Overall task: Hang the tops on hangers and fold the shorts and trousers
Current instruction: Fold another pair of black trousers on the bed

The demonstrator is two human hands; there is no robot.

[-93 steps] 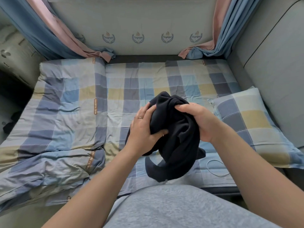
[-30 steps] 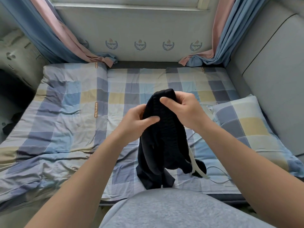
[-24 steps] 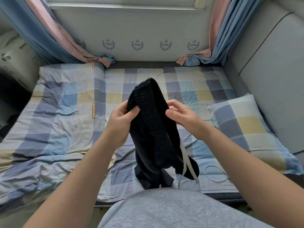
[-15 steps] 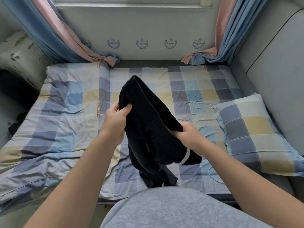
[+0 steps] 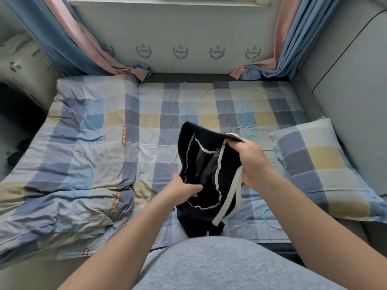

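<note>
Head view: one pair of black shorts [image 5: 206, 164] is held over the bed [image 5: 167, 105], gripped at the waistband by the right hand [image 5: 252, 162] and pinched lower down by the left hand [image 5: 182, 189].

Shorts [image 5: 209, 164] black with thin white wavy seam lines; drawstring [image 5: 228, 197] white. Bedsheet [image 5: 188, 105] checked pale blue, grey-blue, yellow, white. Duvet [image 5: 83, 143] at bed's left edge and pillow [image 5: 318, 164] at right edge same check. Curtains [image 5: 62, 38] blue and pink. Wall [image 5: 199, 32] pale, row of blue crests.

You are in a bedroom at home. In front of you is a bed [image 5: 184, 105] with a pillow [image 5: 314, 164]. Curtains [image 5: 62, 38] hang behind it.
</note>
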